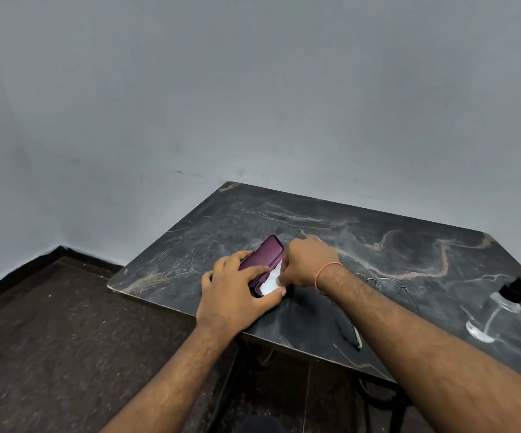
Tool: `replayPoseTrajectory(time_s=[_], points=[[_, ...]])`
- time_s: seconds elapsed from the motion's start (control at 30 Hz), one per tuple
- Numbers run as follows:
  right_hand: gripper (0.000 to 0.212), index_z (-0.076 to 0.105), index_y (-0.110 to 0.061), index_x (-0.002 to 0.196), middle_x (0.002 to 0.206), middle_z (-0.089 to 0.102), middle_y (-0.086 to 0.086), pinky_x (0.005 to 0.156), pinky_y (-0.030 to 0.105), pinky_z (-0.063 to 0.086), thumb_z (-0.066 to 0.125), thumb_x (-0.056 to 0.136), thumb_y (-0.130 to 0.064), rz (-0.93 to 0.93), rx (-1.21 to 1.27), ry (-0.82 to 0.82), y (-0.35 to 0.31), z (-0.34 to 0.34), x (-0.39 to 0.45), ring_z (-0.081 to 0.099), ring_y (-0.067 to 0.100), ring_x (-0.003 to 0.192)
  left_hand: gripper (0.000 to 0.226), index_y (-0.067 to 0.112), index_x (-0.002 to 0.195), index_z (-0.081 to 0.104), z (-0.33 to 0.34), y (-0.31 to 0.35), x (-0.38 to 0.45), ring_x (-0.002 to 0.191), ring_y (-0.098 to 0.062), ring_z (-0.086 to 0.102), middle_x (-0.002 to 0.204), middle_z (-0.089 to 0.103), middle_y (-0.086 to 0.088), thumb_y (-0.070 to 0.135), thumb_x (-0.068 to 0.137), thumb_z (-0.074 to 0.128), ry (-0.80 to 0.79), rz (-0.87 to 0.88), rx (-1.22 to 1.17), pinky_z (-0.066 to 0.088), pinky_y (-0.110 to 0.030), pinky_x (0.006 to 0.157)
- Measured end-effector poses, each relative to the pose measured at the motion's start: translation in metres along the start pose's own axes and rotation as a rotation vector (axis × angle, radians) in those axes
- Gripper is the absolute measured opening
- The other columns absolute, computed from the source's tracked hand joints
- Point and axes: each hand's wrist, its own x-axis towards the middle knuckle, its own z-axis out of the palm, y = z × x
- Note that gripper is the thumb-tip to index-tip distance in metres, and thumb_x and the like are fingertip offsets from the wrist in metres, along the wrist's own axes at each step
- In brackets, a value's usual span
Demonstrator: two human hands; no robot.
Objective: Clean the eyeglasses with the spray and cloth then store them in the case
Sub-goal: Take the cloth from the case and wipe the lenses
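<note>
Left hand (234, 292) holds purple case (264, 254) steady on surface (378, 245) — right hand (307, 264) pinches white cloth (270, 284) inside, prob. pulling it out; glasses (387, 285) wait near right.

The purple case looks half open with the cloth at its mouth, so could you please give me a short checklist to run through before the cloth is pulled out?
1. Case held steady: ok, the left hand grips it on the table.
2. Cloth within reach: ok, the right hand has its fingertips on the white cloth at the case's opening.
3. Firm pinch on the cloth: cannot tell, the fingers hide the contact.
4. Eyeglasses out of the way: ok, they lie on the table beside the right wrist.
5. Spray bottle ready: ok, it sits at the table's right end, cap on.
</note>
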Motion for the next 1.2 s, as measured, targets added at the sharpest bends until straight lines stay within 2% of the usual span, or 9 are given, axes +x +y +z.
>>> replayPoseTrajectory(time_s=[0.1, 0.27, 0.4, 0.6, 0.73, 0.87, 0.97, 1.1, 1.2], points=[[0.032, 0.079, -0.022, 0.088, 0.086, 0.076, -0.002, 0.096, 0.044, 0.06, 0.08, 0.064, -0.044, -0.009, 0.028, -0.004, -0.001, 0.002, 0.0, 0.072, 0.023, 0.087, 0.073, 0.055, 0.131, 0.065, 0.0, 0.001, 0.001, 0.143, -0.006, 0.034, 0.152, 0.042, 0.027, 0.096, 0.072, 0.052, -0.002, -0.001, 0.005, 0.03, -0.045, 0.121], [0.013, 0.072, -0.028, 0.066, 0.079, 0.076, -0.008, 0.069, 0.03, 0.058, 0.074, 0.076, -0.036, -0.029, 0.189, 0.074, 0.01, -0.006, -0.008, 0.072, 0.018, 0.084, 0.072, 0.055, 0.131, 0.064, 0.0, 0.001, 0.001, 0.144, -0.007, 0.036, 0.155, 0.042, 0.026, 0.096, 0.074, 0.05, -0.006, -0.017, 0.016, 0.031, -0.047, 0.121], [0.015, 0.073, -0.031, 0.061, 0.071, 0.074, -0.015, 0.068, 0.029, 0.057, 0.074, 0.076, -0.035, -0.02, 0.353, 0.167, 0.031, -0.022, -0.023, 0.07, 0.007, 0.074, 0.078, 0.051, 0.135, 0.064, 0.0, 0.002, 0.003, 0.145, -0.011, 0.039, 0.157, 0.045, 0.019, 0.098, 0.074, 0.047, -0.025, -0.041, 0.024, 0.032, -0.049, 0.121], [0.01, 0.077, -0.034, 0.07, 0.07, 0.072, -0.024, 0.063, 0.019, 0.045, 0.076, 0.079, -0.038, 0.011, 0.495, 0.347, 0.071, -0.036, -0.064, 0.066, -0.006, 0.072, 0.082, 0.057, 0.135, 0.062, -0.001, 0.003, 0.004, 0.145, -0.014, 0.043, 0.156, 0.049, 0.015, 0.105, 0.073, 0.035, -0.059, -0.06, 0.032, 0.034, -0.052, 0.121], [0.007, 0.078, -0.032, 0.076, 0.079, 0.075, -0.024, 0.07, 0.02, 0.051, 0.077, 0.081, -0.037, 0.019, 0.623, 0.413, 0.104, -0.039, -0.094, 0.068, -0.005, 0.08, 0.081, 0.056, 0.133, 0.064, 0.001, 0.002, 0.005, 0.144, -0.015, 0.047, 0.156, 0.051, 0.013, 0.103, 0.077, 0.029, -0.044, -0.057, 0.031, 0.037, -0.054, 0.119], [0.007, 0.078, -0.032, 0.078, 0.082, 0.074, -0.03, 0.065, 0.01, 0.045, 0.079, 0.085, -0.032, 0.031, 0.672, 0.464, 0.138, -0.039, -0.122, 0.066, -0.01, 0.081, 0.081, 0.053, 0.134, 0.065, 0.004, 0.001, 0.006, 0.143, -0.017, 0.048, 0.154, 0.052, 0.013, 0.1, 0.081, 0.026, -0.042, -0.053, 0.05, 0.041, -0.055, 0.117], [0.005, 0.078, -0.034, 0.081, 0.085, 0.076, -0.024, 0.068, 0.02, 0.052, 0.08, 0.086, -0.035, 0.022, 0.697, 0.522, 0.157, -0.036, -0.142, 0.068, -0.002, 0.079, 0.073, 0.05, 0.134, 0.066, 0.004, 0.001, 0.004, 0.144, -0.016, 0.047, 0.153, 0.05, 0.017, 0.093, 0.088, 0.031, -0.009, -0.051, 0.052, 0.037, -0.057, 0.116], [0.003, 0.077, -0.037, 0.089, 0.085, 0.074, -0.02, 0.067, 0.027, 0.056, 0.078, 0.089, -0.039, -0.01, 0.641, 0.61, 0.172, -0.028, -0.167, 0.067, 0.004, 0.075, 0.048, 0.046, 0.114, 0.075, 0.004, 0.021, -0.003, 0.119, -0.01, 0.056, 0.126, 0.058, 0.024, 0.077, 0.094, 0.043, 0.216, 0.042, -0.023, 0.037, -0.05, 0.101], [0.007, 0.075, -0.04, 0.097, 0.086, 0.07, -0.023, 0.063, 0.019, 0.049, 0.074, 0.093, -0.045, -0.056, 0.514, 0.664, 0.175, -0.019, -0.177, 0.065, 0.0, 0.077, 0.045, 0.04, 0.101, 0.077, 0.008, 0.062, -0.004, 0.092, -0.005, 0.061, 0.097, 0.067, 0.02, 0.073, 0.096, 0.047, 0.17, 0.148, -0.342, 0.051, -0.042, 0.084]])
